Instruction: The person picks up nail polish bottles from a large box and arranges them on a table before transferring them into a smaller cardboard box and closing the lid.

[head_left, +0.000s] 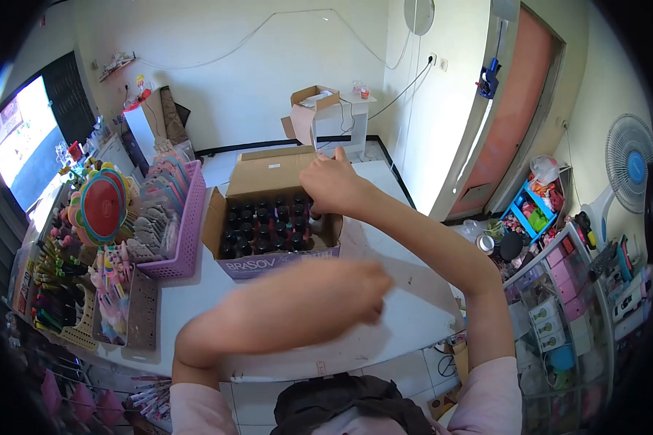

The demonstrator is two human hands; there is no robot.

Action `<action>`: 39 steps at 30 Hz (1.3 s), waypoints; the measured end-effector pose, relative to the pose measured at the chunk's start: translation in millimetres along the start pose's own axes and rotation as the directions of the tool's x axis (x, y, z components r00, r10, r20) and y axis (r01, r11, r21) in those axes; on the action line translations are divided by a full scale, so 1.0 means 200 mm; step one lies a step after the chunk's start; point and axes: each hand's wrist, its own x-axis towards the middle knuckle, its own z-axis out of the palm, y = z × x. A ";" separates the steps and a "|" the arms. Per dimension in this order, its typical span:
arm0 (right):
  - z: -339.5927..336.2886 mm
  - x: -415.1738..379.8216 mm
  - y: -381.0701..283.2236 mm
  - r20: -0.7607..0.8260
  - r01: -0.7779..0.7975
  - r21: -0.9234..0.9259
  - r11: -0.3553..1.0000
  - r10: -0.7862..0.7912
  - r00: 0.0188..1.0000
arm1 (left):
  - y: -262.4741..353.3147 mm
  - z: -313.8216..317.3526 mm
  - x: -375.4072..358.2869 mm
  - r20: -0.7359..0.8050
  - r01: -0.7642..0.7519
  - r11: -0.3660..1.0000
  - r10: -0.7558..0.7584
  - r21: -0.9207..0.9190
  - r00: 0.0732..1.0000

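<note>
An open cardboard box [279,264] marked BRASOV stands on the white table, its back flap raised. Rows of small dark bottles with black caps [263,225] fill most of it; the right front corner shows bare cardboard. My right hand [334,183] reaches over the box's back right corner, fingers bent down onto a bottle at the end of the rows. That bottle is mostly covered by the fingers. In front of the box, my left hand [352,293] crosses to the right above the table, smeared by motion, so its fingers and anything in them cannot be made out.
Left of the box, a purple basket [189,232] holds packaged goods, beside a grey basket [144,308] of colourful pens. The white table [406,283] extends rightward. A glass display case [559,319] and a fan [630,163] stand at the right.
</note>
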 end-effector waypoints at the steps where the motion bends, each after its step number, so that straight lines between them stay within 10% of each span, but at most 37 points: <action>1: 0.01 0.01 0.00 0.010 0.002 0.015 1.000 -0.002 1.000 | -0.03 -0.07 -0.05 -0.070 0.099 0.995 -0.098 0.014 0.993; 6: 0.02 0.01 0.03 0.085 0.004 0.164 0.986 -0.018 0.996 | -0.24 -0.26 -0.10 -0.318 0.350 0.933 -0.309 0.081 0.896; 11: -0.03 -0.03 0.11 0.050 0.016 0.265 0.964 -0.031 0.998 | -0.47 -0.13 0.01 -0.155 0.309 0.951 -0.306 -0.005 0.939; 13: -0.02 -0.05 0.20 -0.318 0.159 0.660 0.735 0.081 0.945 | -0.51 -0.08 0.06 -0.157 0.295 0.955 -0.290 0.009 0.944; 16: -0.04 -0.14 0.20 -0.480 0.175 0.682 0.710 0.255 0.839 | -0.54 0.03 0.11 -0.122 0.335 0.942 -0.336 -0.030 0.934; 21: 0.14 -0.23 0.11 -0.419 0.150 0.766 0.625 0.307 0.855 | -0.56 0.16 0.16 -0.281 0.457 0.787 -0.366 0.416 0.887; 25: 0.36 -0.22 0.03 -0.128 0.092 0.990 0.102 0.438 0.890 | -0.51 0.06 0.12 -0.310 0.408 0.815 -0.296 0.411 0.904; 27: 0.40 -0.24 -0.03 0.030 0.108 0.957 -0.269 0.464 0.885 | -0.48 -0.11 0.03 -0.340 0.509 0.853 -0.446 0.119 0.828; 32: 0.37 -0.22 -0.06 0.244 -0.040 0.857 -0.513 0.338 0.909 | -0.50 -0.23 -0.29 -0.671 0.581 0.799 -0.517 -0.155 0.532; 35: 0.44 -0.12 0.04 0.165 0.004 0.871 -0.492 0.299 0.940 | -0.65 0.01 -0.40 -0.719 0.542 0.767 -0.586 -0.343 0.375; 39: 0.35 -0.09 0.08 -0.151 0.241 0.898 -0.368 0.256 0.955 | -0.60 0.17 -0.41 -0.576 0.389 0.699 -0.715 -0.599 0.397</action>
